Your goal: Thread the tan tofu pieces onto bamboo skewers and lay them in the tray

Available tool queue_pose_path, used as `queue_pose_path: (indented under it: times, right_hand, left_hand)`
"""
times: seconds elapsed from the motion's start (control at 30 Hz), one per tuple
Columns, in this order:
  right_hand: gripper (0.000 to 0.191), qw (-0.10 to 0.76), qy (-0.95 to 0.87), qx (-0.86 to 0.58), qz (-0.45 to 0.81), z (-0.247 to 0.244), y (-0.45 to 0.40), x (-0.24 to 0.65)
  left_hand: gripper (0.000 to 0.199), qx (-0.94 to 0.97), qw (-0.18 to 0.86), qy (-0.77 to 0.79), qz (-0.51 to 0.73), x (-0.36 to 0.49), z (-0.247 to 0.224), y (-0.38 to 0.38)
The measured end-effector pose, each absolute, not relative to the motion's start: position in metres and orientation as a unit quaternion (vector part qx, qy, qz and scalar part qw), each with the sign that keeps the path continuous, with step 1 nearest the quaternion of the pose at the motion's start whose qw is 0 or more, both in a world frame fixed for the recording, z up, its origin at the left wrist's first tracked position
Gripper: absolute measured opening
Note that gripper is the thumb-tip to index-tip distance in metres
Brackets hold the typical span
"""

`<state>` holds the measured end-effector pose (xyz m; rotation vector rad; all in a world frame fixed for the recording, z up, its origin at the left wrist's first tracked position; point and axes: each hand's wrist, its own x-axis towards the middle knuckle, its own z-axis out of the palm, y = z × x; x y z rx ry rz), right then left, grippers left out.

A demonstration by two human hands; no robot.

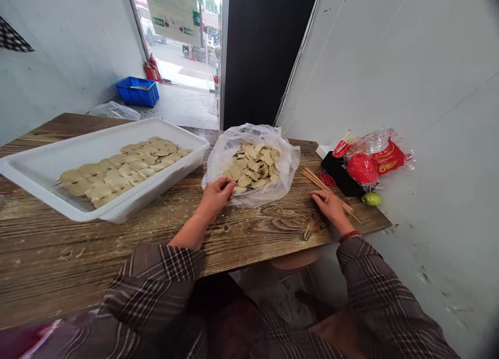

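A clear plastic bag (pixel 289 168) lies spread on the table, holding a heap of thin beige slices (pixel 253 164). My left hand (pixel 214 198) is at the bag's near left edge, its thumb and fingers pinched together beside the slices. What it pinches, if anything, is too small to make out. My right hand (pixel 331 208) rests low over the table right of the bag, next to a bundle of thin wooden skewers (pixel 315 179). Its fingers are closed, and I cannot see what is between them. Left of the bag, a white tray (pixel 152 200) holds rows of threaded beige slices (pixel 117 172).
On the right stand a black box (pixel 339 174), red-handled scissors (pixel 327 180), red plastic packaging (pixel 364 168) and a yellow-green fruit (pixel 371 198). The wooden table (pixel 249 234) ends near a white wall at right. A blue crate (pixel 138 91) sits on the floor beyond.
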<state>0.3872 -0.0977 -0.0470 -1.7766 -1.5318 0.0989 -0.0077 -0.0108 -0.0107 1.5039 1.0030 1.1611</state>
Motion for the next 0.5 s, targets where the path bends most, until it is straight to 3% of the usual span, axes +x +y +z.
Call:
queue_pose_path:
  times: [0.27, 0.4, 0.5]
  right_hand:
    - [0.032, 0.383, -0.624, -0.680, -0.050, -0.022, -0.091, 0.359]
    - [0.024, 0.387, -0.729, -0.542, -0.159, 0.022, -0.105, 0.301]
    - [0.028, 0.334, -0.792, -0.472, -0.195, 0.045, -0.107, 0.245]
  left_hand:
    - [0.022, 0.635, 0.462, 0.416, 0.460, -0.006, -0.011, -0.012]
    - [0.019, 0.698, 0.400, 0.413, 0.428, -0.004, -0.010, -0.015]
    - [0.019, 0.744, 0.355, 0.390, 0.410, -0.003, -0.010, -0.018]
